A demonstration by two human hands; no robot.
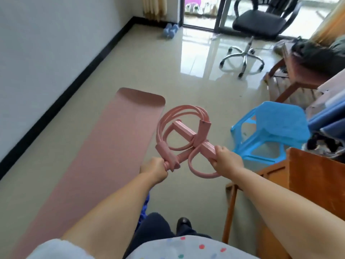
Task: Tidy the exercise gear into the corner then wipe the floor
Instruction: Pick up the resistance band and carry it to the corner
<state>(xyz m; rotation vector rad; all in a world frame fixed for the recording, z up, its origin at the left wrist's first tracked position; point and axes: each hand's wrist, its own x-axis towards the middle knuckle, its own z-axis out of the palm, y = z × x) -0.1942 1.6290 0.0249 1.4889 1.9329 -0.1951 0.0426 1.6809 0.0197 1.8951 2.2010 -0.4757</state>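
Head view shows the person standing, both arms out, holding a pink resistance-band pedal puller [183, 131] in the air above the floor [186, 71]. The left hand [155, 168] is clenched round one foam grip and the right hand [226, 157] grasps the end of the flat bar, seemingly to keep the looped tubes bundled for carrying. The pink exercise mat [104, 146] lies unrolled along the wall, and blue dumbbells [170, 30] already sit in the far corner, the likely destination. Both palms face away, so finger placement is hidden. The wooden furniture [308, 184] at right is cut off, and the dumbbells are blurred.
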